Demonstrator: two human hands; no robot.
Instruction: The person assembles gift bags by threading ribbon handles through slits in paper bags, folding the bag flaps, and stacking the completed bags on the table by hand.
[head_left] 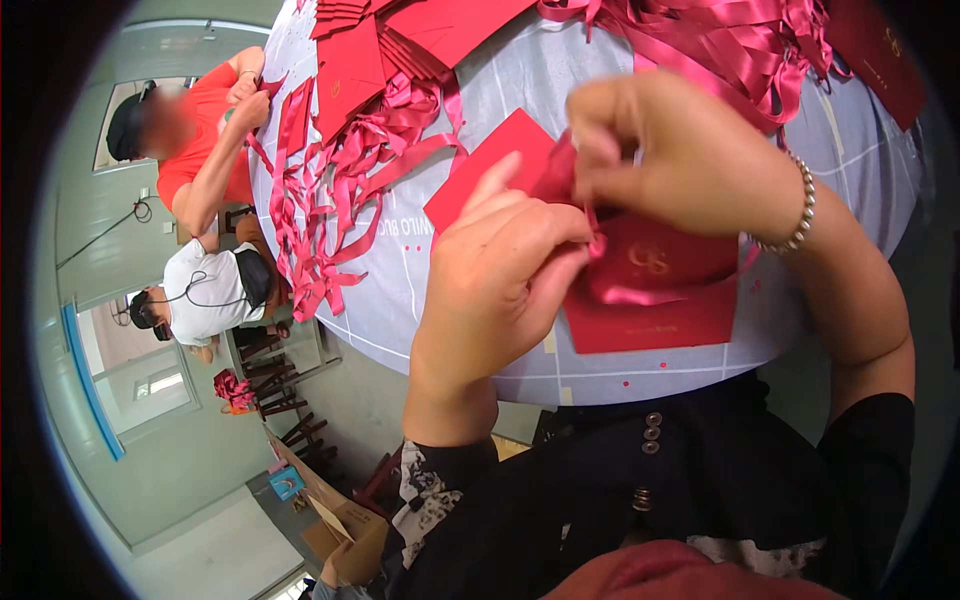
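A red card-like piece with gold printing lies on the table in front of me, a pink-red ribbon running across it. My left hand is closed in a pinch on this ribbon, where a small loop or knot shows at the fingertips. Just above it, my right hand is bent with thumb and fingers brought together, partly smeared by motion. A strip of ribbon seems to pass between the two hands, and the right fingertips appear to grip it. Another plain red panel shows behind my left hand.
A heap of loose ribbons and stacked red cards cover the table's left side. More ribbons lie at the far right beside a red card. Two people in red and white are at left, near stools and a cardboard box.
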